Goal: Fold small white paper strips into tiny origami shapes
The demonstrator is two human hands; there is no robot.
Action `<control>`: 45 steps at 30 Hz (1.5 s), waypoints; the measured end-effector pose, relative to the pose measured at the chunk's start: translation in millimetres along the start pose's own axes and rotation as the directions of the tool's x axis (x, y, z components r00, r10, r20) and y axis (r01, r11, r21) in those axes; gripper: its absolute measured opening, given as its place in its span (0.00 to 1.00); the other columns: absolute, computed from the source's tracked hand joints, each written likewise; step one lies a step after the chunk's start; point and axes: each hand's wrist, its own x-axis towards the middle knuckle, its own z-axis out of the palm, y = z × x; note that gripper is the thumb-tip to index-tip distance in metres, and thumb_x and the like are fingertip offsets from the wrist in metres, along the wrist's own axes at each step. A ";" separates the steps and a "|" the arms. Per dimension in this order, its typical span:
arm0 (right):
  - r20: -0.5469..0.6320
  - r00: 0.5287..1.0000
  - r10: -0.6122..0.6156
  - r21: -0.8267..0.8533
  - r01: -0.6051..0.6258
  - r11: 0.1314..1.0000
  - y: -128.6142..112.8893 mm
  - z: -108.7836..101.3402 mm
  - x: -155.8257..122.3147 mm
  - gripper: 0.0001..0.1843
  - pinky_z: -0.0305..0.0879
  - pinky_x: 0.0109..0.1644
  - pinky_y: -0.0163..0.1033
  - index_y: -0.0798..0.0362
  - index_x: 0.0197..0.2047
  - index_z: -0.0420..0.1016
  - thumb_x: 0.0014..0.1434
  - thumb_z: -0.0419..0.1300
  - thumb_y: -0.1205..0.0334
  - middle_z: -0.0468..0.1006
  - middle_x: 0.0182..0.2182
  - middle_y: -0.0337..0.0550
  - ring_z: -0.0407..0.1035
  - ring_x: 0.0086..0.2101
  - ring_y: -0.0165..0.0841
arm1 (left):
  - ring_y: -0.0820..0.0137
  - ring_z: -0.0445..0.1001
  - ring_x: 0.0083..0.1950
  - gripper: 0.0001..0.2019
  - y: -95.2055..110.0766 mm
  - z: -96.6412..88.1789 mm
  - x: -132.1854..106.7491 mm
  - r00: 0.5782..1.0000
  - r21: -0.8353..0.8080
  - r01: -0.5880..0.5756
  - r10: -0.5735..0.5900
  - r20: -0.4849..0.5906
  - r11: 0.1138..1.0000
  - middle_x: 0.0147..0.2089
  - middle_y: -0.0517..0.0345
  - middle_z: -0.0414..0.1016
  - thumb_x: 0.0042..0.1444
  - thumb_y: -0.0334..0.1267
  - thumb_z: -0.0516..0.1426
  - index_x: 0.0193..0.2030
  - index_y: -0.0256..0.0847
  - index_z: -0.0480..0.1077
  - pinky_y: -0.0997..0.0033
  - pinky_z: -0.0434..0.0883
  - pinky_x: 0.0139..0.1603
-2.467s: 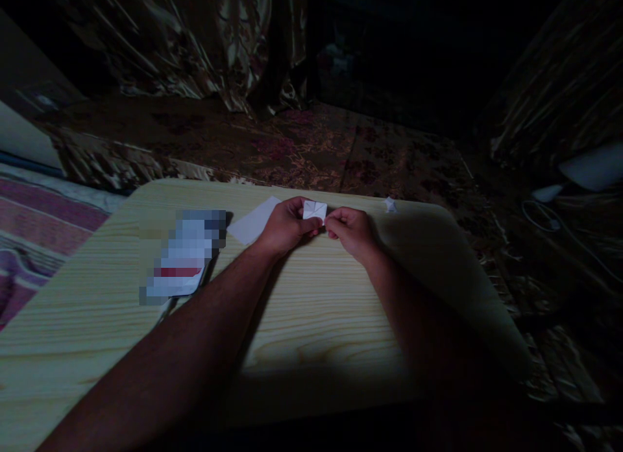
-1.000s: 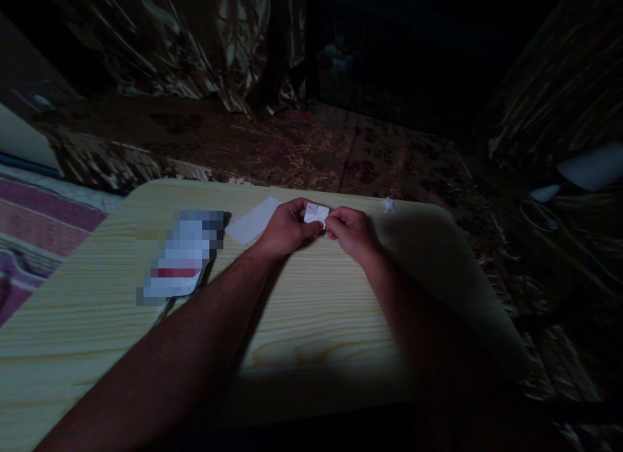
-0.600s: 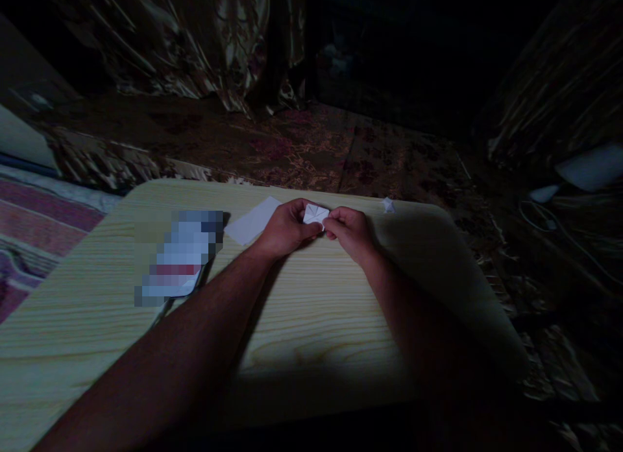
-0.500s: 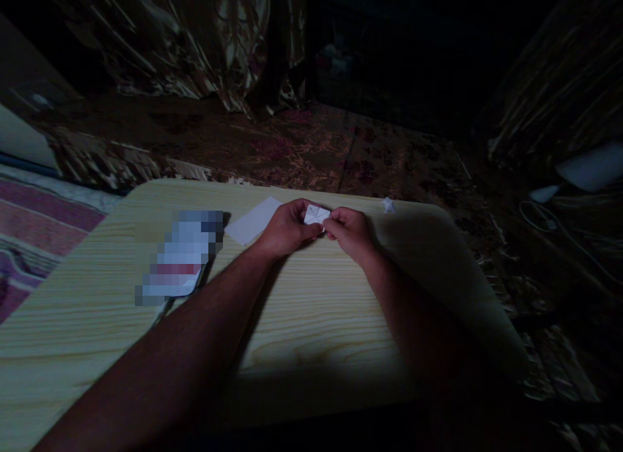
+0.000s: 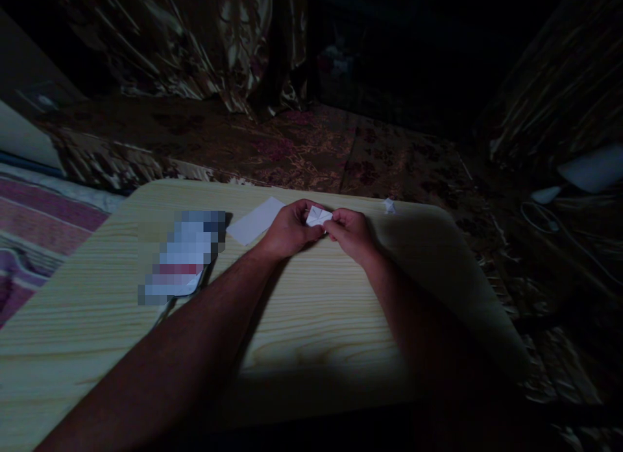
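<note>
Matt white folded paper (image 5: 319, 216), smooth pale wood-grained table (image 5: 311, 296), glossy patterned cloth curtain (image 5: 233, 43)

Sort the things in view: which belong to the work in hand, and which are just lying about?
In the work:
folded white paper, in the grip of left hand and right hand
wooden table beneath, as work surface

Lying about:
blurred flat object, left
striped cloth, far left
white sheet and small star-shaped piece, not held; perhaps related
</note>
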 end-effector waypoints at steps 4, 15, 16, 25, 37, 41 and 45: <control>0.007 1.000 -0.011 -0.032 0.011 0.999 -0.2 -0.7 -0.2 0.09 0.50 0.24 0.32 0.53 0.22 0.63 0.48 0.58 0.61 0.64 0.16 0.31 0.56 0.20 0.25 | 0.76 0.69 0.30 0.20 0.8 3.2 -0.5 0.999 0.031 -0.031 0.032 -0.029 0.999 0.34 0.58 0.73 0.41 0.34 0.66 0.42 0.34 0.68 0.76 0.66 0.31; 0.007 1.000 0.011 -0.006 -0.011 1.000 -3.1 0.6 0.0 0.09 0.49 0.24 0.31 0.53 0.24 0.64 0.49 0.59 0.59 0.64 0.17 0.31 0.56 0.20 0.24 | 0.74 0.71 0.29 0.23 -1.3 4.8 -0.9 0.993 0.032 -0.061 0.064 -0.095 0.998 0.34 0.58 0.74 0.43 0.32 0.65 0.47 0.38 0.63 0.77 0.66 0.30; 0.010 1.000 0.018 -0.004 -0.018 1.000 -3.9 0.6 -0.2 0.09 0.49 0.24 0.31 0.53 0.24 0.65 0.49 0.58 0.59 0.64 0.17 0.31 0.56 0.20 0.24 | 0.75 0.71 0.29 0.23 -1.2 4.7 -1.0 0.993 0.035 -0.057 0.060 -0.102 0.998 0.33 0.58 0.74 0.43 0.33 0.65 0.47 0.38 0.63 0.77 0.65 0.28; 0.006 0.999 0.038 0.009 -0.039 0.999 -9.0 0.2 -2.2 0.06 0.51 0.24 0.31 0.55 0.27 0.69 0.48 0.58 0.60 0.66 0.18 0.32 0.56 0.21 0.24 | 0.76 0.68 0.28 0.20 -1.0 5.3 -0.1 0.990 0.009 -0.053 0.054 -0.132 0.999 0.29 0.62 0.71 0.42 0.33 0.64 0.43 0.38 0.66 0.77 0.62 0.28; -0.008 0.999 0.045 0.077 -0.044 0.996 -11.5 -1.6 -2.8 0.07 0.51 0.24 0.32 0.55 0.27 0.68 0.46 0.59 0.60 0.67 0.19 0.32 0.57 0.21 0.25 | 0.77 0.60 0.24 0.13 0.1 0.9 -2.7 1.000 0.192 -0.007 0.006 0.005 0.981 0.24 0.61 0.67 0.49 0.44 0.62 0.27 0.35 0.67 0.77 0.56 0.25; -0.031 0.999 0.033 0.070 -0.031 0.997 -12.0 -1.8 -3.0 0.07 0.50 0.24 0.31 0.55 0.25 0.67 0.45 0.60 0.61 0.66 0.19 0.32 0.56 0.21 0.24 | 0.77 0.60 0.25 0.12 -0.3 1.4 -2.7 0.999 0.202 -0.023 0.013 0.047 0.979 0.25 0.61 0.67 0.50 0.42 0.61 0.27 0.35 0.68 0.77 0.57 0.26; -0.061 0.997 0.036 0.075 -0.031 0.997 -9.9 -0.1 -3.6 0.07 0.48 0.23 0.32 0.55 0.23 0.66 0.47 0.59 0.61 0.64 0.18 0.32 0.54 0.21 0.24 | 0.78 0.59 0.25 0.11 1.4 2.7 -2.9 0.997 0.168 -0.017 0.004 0.082 0.986 0.24 0.62 0.65 0.50 0.40 0.61 0.26 0.35 0.67 0.77 0.56 0.25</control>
